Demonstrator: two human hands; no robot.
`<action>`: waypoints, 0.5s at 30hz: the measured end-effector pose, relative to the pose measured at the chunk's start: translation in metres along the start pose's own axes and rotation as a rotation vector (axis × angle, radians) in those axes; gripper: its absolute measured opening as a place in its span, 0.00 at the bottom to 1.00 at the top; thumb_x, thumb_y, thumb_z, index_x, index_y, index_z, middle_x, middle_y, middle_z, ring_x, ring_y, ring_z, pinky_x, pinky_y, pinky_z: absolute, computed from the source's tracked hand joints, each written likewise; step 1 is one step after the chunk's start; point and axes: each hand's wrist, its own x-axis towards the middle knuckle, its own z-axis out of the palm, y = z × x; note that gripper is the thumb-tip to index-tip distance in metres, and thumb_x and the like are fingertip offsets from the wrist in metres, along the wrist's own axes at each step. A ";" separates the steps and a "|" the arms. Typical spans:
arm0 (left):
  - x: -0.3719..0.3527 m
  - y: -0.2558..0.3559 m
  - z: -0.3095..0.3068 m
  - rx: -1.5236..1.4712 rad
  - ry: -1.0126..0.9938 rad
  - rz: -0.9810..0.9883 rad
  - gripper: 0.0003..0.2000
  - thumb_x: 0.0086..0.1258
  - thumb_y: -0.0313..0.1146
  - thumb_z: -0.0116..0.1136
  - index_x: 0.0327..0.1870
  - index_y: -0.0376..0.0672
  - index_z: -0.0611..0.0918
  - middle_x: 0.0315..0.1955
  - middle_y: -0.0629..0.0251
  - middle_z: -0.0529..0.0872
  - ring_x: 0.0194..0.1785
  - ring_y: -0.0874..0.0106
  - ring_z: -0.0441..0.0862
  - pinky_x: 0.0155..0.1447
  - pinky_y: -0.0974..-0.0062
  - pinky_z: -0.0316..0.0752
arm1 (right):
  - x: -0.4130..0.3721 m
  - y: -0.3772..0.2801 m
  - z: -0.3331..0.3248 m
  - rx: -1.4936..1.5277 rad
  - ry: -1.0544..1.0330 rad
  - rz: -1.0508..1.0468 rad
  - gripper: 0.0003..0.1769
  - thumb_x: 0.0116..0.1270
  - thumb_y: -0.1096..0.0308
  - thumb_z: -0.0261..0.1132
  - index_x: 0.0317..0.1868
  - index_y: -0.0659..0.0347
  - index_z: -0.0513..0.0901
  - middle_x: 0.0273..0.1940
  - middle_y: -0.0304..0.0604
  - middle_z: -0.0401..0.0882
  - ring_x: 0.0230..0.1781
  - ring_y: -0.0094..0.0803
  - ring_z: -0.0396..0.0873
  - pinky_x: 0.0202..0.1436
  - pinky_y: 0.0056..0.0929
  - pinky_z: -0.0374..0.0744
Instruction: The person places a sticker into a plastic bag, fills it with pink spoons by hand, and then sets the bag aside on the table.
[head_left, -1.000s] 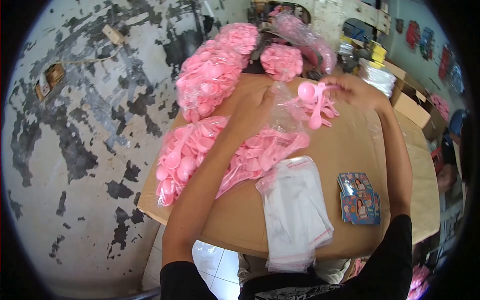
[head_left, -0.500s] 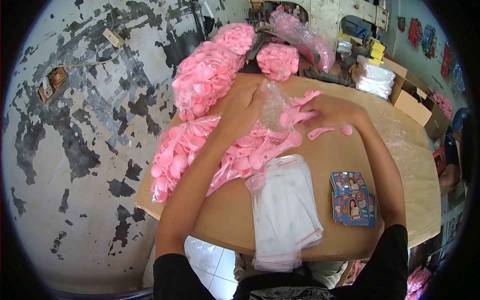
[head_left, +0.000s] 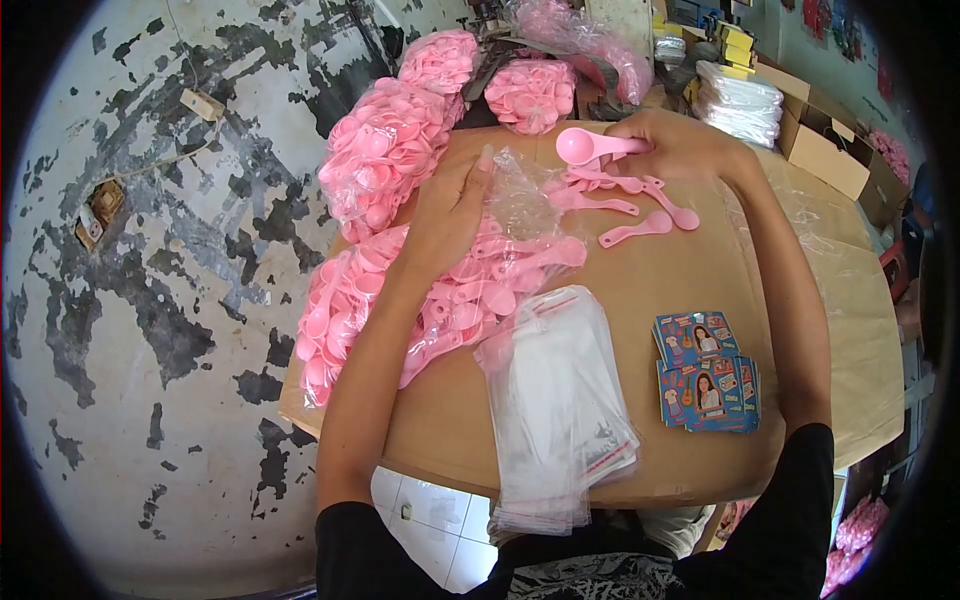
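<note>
My right hand (head_left: 678,146) grips the handle of a pink plastic scoop (head_left: 577,147), raised just above the tabletop with its bowl facing up. Below it, several loose pink scoops (head_left: 640,228) lie on the brown table covering. My left hand (head_left: 450,210) pinches the mouth of a clear plastic bag (head_left: 525,195), its fingers partly hidden behind the film. Pink scoops (head_left: 350,290) fill this bag, which lies on its side under my left forearm.
Near the front edge lie flat clear sleeves (head_left: 550,400) and, right of them, printed blue cards (head_left: 708,385). Full bags of pink scoops (head_left: 385,145) stand along the back left. At the back right are stacked white packs (head_left: 738,105) and an open cardboard box (head_left: 825,150).
My right hand has moved up and back, lifting a scoop. More loose scoops now lie on the table beside the bag's mouth. My left hand stays at the bag.
</note>
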 end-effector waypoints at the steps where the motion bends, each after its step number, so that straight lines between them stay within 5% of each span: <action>1: 0.000 -0.002 0.002 -0.006 0.009 0.019 0.22 0.82 0.45 0.44 0.44 0.29 0.78 0.29 0.51 0.80 0.34 0.60 0.76 0.45 0.65 0.72 | 0.003 0.005 0.004 -0.002 -0.014 0.004 0.13 0.67 0.62 0.67 0.43 0.64 0.84 0.32 0.40 0.83 0.32 0.25 0.76 0.36 0.29 0.74; 8: -0.001 -0.003 0.005 0.012 0.003 0.043 0.25 0.82 0.47 0.43 0.37 0.28 0.78 0.25 0.52 0.79 0.31 0.63 0.76 0.43 0.67 0.72 | 0.023 -0.008 0.074 -0.148 -0.239 0.015 0.16 0.64 0.55 0.67 0.39 0.60 0.84 0.32 0.43 0.82 0.35 0.33 0.81 0.39 0.35 0.76; 11: -0.001 -0.002 0.006 -0.011 -0.019 0.031 0.26 0.82 0.52 0.41 0.30 0.35 0.69 0.22 0.69 0.65 0.30 0.76 0.60 0.36 0.72 0.62 | 0.023 -0.017 0.068 -0.145 -0.273 0.048 0.15 0.63 0.58 0.67 0.39 0.62 0.83 0.33 0.45 0.83 0.36 0.34 0.82 0.39 0.35 0.76; 15: -0.001 0.001 0.004 0.009 -0.008 0.036 0.26 0.82 0.48 0.43 0.34 0.29 0.79 0.24 0.54 0.80 0.30 0.63 0.75 0.41 0.66 0.72 | 0.027 0.004 0.055 -0.077 -0.134 -0.159 0.16 0.64 0.58 0.67 0.41 0.64 0.83 0.35 0.47 0.84 0.36 0.36 0.82 0.40 0.37 0.76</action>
